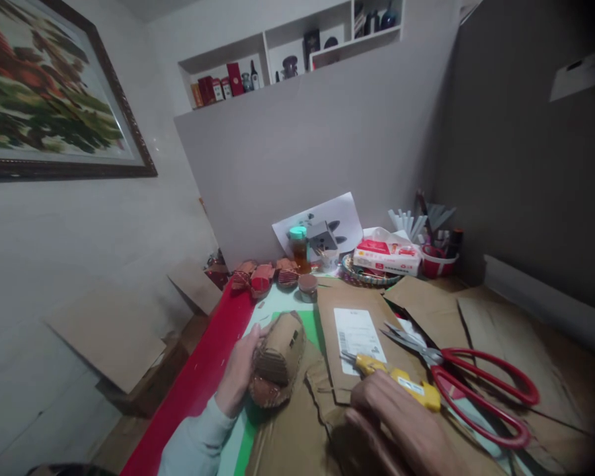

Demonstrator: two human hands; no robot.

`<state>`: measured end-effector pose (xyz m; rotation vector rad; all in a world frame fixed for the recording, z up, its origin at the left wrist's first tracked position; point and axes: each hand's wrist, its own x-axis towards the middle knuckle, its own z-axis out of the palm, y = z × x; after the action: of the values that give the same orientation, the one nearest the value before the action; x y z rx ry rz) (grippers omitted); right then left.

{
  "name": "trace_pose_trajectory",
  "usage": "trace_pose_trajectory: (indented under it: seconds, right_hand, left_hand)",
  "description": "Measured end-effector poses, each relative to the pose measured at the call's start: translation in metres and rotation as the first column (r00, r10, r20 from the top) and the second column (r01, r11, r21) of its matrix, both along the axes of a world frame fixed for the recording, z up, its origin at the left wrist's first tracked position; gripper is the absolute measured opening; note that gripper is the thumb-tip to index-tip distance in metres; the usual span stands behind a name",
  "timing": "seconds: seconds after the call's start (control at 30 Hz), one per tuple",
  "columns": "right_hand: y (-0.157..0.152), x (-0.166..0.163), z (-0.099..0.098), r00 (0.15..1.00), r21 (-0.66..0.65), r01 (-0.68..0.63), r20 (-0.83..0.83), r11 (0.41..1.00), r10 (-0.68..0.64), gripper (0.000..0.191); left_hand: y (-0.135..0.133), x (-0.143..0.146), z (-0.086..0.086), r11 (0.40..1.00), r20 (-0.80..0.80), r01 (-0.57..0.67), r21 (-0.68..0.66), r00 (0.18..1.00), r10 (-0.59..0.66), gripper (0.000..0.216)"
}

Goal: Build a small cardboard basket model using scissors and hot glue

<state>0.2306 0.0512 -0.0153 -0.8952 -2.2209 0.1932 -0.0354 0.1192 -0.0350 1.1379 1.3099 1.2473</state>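
**Cardboard shoe in one hand, yellow tool in the other**

Head view: your left hand (238, 373) cups the cardboard shoe model (277, 360) from its side, grip curled round the body so it stays propped on the green mat (310, 324), probably to steady it for work. Your right hand (396, 416) lies just beside it on the brown cardboard sheets (500, 311), grip pressed around the yellow craft knife (401, 380), tip pointing up-left toward the labelled cardboard piece (357, 330). The red scissors (476, 387) lie open just beyond that hand, within reach. More small shoe models (262, 276) line the surface's far edge.
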Motion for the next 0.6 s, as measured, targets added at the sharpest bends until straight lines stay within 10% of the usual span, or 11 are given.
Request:
trace_pose_trajectory:
  seconds: [0.27,0.6]
  right_hand:
    - [0.001,0.010,0.014,0.976,-0.066,0.056,-0.208,0.996,-0.069,0.019]
    - [-0.001,0.021,0.027,0.952,0.018,0.152,-0.273,0.988,-0.141,0.021]
  left_hand:
    - [-0.002,-0.014,0.004,0.988,-0.363,-0.114,0.105,0.921,0.144,0.048]
    - [-0.009,-0.016,0.014,0.988,-0.248,-0.156,-0.017,0.958,0.147,0.082]
